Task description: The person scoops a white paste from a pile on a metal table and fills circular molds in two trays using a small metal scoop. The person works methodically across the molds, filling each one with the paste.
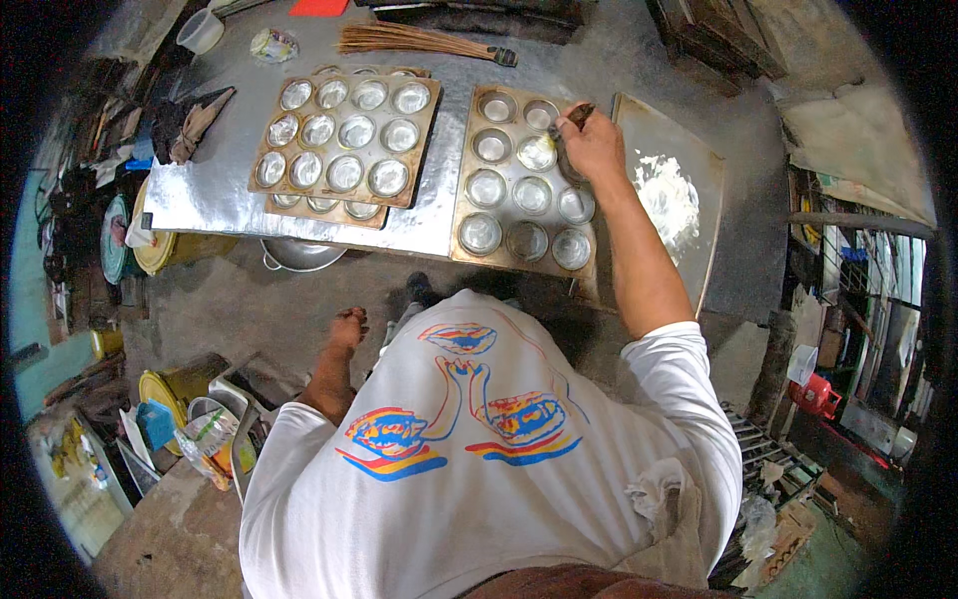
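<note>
My right hand [595,146] grips a brush [581,114] by its dark handle. Its bristle end is at a cup in the second row of a metal muffin pan [509,213]; my hand and forearm hide part of the pan's right side. Some of this pan's cups look bare, while others have a whitish coating. Down at my side hangs my left hand [349,328], away from the table, its fingers loosely curled with nothing visible in them. To the right of the pan is a flat metal tray [640,123] bearing a white, creamy smear [668,196].
Stacked muffin pans [331,152] with whitish cups stand left on the metal table [426,217]. Behind lie a stick broom [419,41], a plastic bag [274,46] and a white tub [200,31]. A large pan [305,256] sits below the table edge; a chair [243,404] is behind-left.
</note>
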`<state>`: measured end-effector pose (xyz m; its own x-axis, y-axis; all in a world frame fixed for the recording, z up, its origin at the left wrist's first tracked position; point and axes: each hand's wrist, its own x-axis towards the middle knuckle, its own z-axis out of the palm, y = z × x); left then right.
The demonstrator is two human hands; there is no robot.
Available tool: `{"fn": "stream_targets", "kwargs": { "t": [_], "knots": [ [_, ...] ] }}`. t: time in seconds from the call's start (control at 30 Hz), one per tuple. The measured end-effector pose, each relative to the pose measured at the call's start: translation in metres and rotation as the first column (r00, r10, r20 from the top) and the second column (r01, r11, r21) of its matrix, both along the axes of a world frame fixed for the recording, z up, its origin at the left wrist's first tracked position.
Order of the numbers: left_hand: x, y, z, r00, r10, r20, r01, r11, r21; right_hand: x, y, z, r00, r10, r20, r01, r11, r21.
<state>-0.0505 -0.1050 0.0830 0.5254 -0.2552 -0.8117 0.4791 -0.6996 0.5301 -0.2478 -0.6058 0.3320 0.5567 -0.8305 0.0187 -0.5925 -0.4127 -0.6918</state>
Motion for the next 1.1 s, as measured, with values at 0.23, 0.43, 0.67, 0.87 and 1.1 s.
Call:
{"fn": "stream_targets", "kwargs": {
  "t": [0.23,0.43,0.67,0.87,1.1],
  "knots": [
    [-0.006,0.018,-0.014,1.0,0.007,-0.03,-0.004,0.995,0.096,-0.016,-0.005,0.006,0.948,0.186,-0.26,-0.223,0.967,-0.12],
    [0.007,0.023,-0.038,0.987,0.076,-0.138,-0.087,0.994,-0.071,-0.012,-0.006,-0.023,0.844,-0.448,0.295,0.183,0.758,0.626],
    [0.009,0.005,-0.019,0.999,-0.036,-0.017,0.037,0.997,0.064,-0.031,0.024,-0.044,0.787,-0.432,0.44,0.26,0.88,0.398],
    [0.029,0.031,-0.055,0.997,-0.047,-0.067,0.048,0.999,0.014,-0.031,0.038,-0.049,0.752,-0.324,0.574,0.231,0.945,0.231],
    [0.045,0.025,-0.056,0.994,-0.105,-0.024,0.105,0.994,0.014,-0.034,0.042,-0.042,0.914,-0.367,0.173,0.378,0.925,-0.04]
  ]
}}
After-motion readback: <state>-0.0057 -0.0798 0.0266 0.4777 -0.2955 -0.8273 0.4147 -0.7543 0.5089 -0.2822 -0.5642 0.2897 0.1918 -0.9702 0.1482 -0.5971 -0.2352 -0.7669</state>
